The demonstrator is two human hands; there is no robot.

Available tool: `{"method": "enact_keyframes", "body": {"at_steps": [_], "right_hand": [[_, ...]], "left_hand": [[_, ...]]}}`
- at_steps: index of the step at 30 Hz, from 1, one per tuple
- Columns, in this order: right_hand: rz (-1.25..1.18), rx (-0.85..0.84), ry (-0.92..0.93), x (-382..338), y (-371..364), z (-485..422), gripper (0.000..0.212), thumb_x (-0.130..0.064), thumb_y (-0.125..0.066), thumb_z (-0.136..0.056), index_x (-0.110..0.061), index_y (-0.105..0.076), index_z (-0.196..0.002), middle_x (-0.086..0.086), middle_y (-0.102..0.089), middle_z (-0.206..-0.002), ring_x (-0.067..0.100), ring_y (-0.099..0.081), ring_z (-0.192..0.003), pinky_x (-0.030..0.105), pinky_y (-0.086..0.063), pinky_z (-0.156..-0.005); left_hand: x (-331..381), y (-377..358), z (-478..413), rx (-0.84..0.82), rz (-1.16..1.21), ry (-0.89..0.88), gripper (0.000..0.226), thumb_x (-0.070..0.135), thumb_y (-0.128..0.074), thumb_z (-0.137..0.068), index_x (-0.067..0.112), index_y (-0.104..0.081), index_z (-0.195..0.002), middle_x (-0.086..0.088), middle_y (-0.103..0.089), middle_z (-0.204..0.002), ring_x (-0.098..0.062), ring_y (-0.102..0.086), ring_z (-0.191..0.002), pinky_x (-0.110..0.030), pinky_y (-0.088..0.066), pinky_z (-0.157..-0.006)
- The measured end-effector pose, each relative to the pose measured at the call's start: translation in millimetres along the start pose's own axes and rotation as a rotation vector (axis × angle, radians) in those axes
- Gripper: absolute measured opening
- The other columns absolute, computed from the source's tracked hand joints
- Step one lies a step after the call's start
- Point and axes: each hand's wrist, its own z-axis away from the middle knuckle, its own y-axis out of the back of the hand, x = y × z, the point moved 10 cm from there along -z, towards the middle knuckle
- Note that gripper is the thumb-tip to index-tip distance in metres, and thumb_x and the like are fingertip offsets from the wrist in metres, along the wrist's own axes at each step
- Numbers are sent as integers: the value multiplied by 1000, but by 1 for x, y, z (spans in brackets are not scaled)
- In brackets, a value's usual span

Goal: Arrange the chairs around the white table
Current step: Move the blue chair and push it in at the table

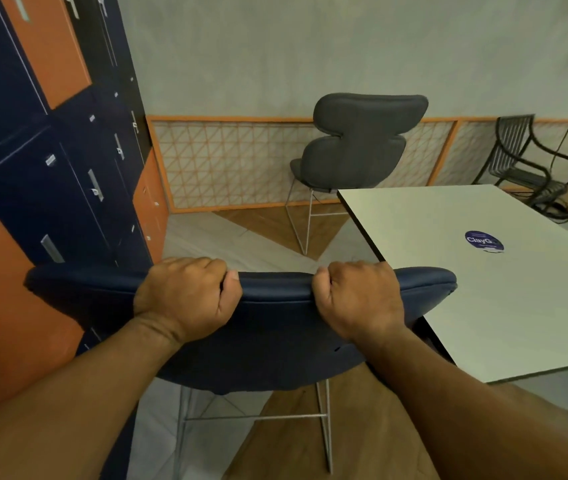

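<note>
A dark blue padded chair (268,337) on thin metal legs stands right below me, its back facing me. My left hand (187,296) and my right hand (362,299) both grip the top edge of its backrest, fingers curled over it. The white table (483,292) lies to the right, and its near left corner overlaps the chair's right side. A dark grey padded chair (355,147) stands beyond the table's far left corner, apart from the table, with its back turned toward me.
Tall blue and orange lockers (50,161) fill the left side, close to the blue chair. An orange lattice panel (234,161) runs along the back wall. A black wire chair (528,164) sits at the far right. A round blue sticker (484,241) is on the table.
</note>
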Motion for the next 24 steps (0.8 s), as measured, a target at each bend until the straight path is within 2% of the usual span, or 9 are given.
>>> {"method": "enact_keyframes", "body": {"at_steps": [5, 14, 24], "right_hand": [[55, 73, -49, -14, 0, -3, 52, -45, -19, -91, -23, -46, -52, -5, -43, -47, 14, -40, -43, 35, -43, -64], [93, 71, -90, -20, -8, -18, 53, -44, -19, -90, -22, -51, -54, -4, -45, -48, 16, -42, -45, 33, -44, -62], [28, 109, 40, -23, 2, -17, 50, -45, -26, -95, -22, -52, -60, -8, -42, -53, 15, -41, -47, 30, -38, -56]], "left_hand": [[-19, -2, -4, 11, 32, -67, 40, 31, -39, -87, 13, -52, -54, -4, -53, -49, -27, -49, -41, -29, -38, -47], [-34, -12, -14, 3, 84, -75, 40, 31, -39, -88, 14, -52, -55, -3, -52, -48, -24, -46, -41, -27, -34, -47], [-33, -13, -18, 14, 85, -46, 39, 30, -38, -87, 14, -52, -55, -2, -51, -48, -25, -46, -40, -28, -38, -48]]}}
